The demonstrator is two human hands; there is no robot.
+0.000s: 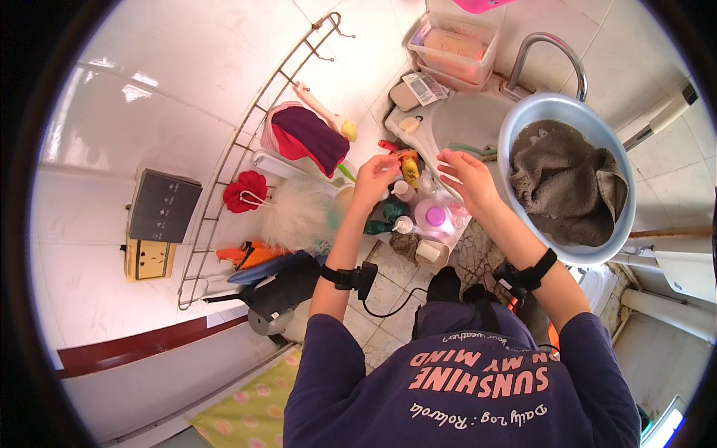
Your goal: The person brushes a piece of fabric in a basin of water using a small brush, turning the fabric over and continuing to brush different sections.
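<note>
My left hand [376, 178] is raised at the centre, fingers bent and apart from the other hand, with nothing seen in it. Facing it, my right hand [464, 178] has its fingers spread and holds nothing. Beneath and between both hands stand several bottles, among them a white one with a purple cap [435, 217] and a pump bottle [403, 224]. To the right of my right hand, a light blue plastic basin [628, 185] rests over the sink, with a soaked grey-brown cloth [566, 173] in murky water.
A chrome faucet [552, 39] arches behind the basin. Clear plastic boxes [456, 47] and a soap bar [410, 124] are at the sink's back left. A wire wall rack [238, 143] holds a dark red cloth [313, 137], a red bath puff [246, 191] and a white mesh puff [297, 215].
</note>
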